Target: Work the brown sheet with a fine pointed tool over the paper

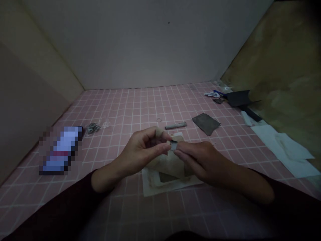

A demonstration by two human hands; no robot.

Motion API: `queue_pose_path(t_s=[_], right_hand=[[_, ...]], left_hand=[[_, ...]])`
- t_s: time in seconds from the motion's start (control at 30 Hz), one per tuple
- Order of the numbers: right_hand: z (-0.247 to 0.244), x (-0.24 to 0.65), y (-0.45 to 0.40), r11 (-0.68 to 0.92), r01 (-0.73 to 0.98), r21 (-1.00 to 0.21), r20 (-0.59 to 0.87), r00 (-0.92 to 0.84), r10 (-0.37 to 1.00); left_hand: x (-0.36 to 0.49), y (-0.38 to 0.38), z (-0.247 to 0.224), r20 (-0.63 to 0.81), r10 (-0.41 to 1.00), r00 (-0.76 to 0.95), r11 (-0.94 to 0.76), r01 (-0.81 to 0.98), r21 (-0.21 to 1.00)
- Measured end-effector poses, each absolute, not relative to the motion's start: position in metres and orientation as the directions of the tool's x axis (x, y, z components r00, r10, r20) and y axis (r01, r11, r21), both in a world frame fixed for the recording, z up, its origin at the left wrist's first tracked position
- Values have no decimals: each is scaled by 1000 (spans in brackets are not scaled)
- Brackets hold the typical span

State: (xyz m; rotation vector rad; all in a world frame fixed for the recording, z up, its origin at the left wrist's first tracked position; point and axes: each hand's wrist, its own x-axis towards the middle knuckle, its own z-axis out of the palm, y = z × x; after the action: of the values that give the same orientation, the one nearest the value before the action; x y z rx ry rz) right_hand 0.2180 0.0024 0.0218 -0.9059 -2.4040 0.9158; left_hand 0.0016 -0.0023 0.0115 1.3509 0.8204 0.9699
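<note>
My left hand [144,147] pinches a small pale piece [168,143] between thumb and fingertips; its exact kind is too small to make out. A beige band wraps one of its fingers. Against that piece, my right hand [200,159] pinches a small folded strip [173,144], pale with a dark edge, which looks like sandpaper. Both hands meet above a stained, pale paper sheet [147,187] with brownish pieces on it. Just beyond them lie a grey rolled tube [175,126] and a thin pale ring [158,119].
A grey sandpaper-like sheet [207,124] lies right of the tube. At left are a blurred phone [61,150] and a clear bag of small dark items [92,128]. A black dustpan-like object [238,98] and white paper [278,147] lie along the right wall.
</note>
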Motion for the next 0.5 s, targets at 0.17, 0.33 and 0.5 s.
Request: queue_pose_path(t_s=[0.17, 0.33, 0.5], right_hand=[[25, 218, 8, -230, 183, -956, -288, -730, 620], [16, 222, 14, -752, 44, -658, -454, -820, 349], [13, 222, 9, -764, 42, -643, -435, -842, 320]], left_hand=[[0, -5, 14, 166, 880, 446, -184, -3, 983], [-5, -3, 11, 311, 794, 523, -421, 103, 901], [-6, -2, 11, 318, 773, 550, -449, 119, 886]])
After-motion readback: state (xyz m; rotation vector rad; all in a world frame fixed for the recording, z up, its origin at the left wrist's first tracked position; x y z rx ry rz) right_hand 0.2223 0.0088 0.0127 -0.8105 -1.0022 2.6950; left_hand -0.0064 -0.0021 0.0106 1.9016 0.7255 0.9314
